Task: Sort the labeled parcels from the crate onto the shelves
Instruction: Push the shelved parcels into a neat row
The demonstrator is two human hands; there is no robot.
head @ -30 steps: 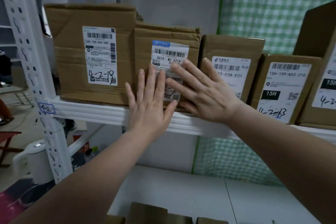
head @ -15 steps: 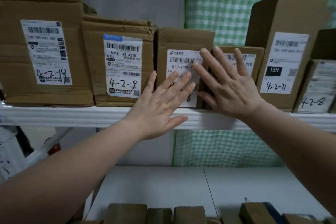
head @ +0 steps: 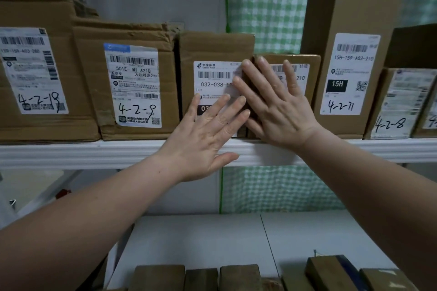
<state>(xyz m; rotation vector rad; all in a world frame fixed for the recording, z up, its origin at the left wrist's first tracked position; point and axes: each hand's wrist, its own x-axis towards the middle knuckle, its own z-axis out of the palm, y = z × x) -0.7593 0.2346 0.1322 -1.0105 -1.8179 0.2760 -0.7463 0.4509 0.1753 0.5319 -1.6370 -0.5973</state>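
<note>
A row of labeled cardboard parcels stands on the white shelf (head: pixel 94 151). My left hand (head: pixel 208 134) lies flat with straight fingers on the front of the China Post parcel (head: pixel 212 49) marked 032-038. My right hand (head: pixel 274 106) presses flat on the smaller parcel (head: pixel 305 64) to its right, fingers spread over that parcel's label and the seam between the two. Left of them stand the parcel marked 4-2-9 (head: pixel 134 85) and the parcel marked 4-2-18 (head: pixel 35 71). Neither hand grips anything.
To the right stand a tall parcel marked 4-2-11 (head: pixel 350 54) and a low one marked 4-2-8 (head: pixel 399 101). A lower white shelf (head: pixel 212 238) carries several brown parcels (head: pixel 160 276) along the bottom edge. Green checked cloth (head: pixel 272 7) hangs behind.
Both hands slid rightward along the shelf, from the 4-2-9 parcel to the China Post parcel and its smaller neighbour. The view panned right with them.
</note>
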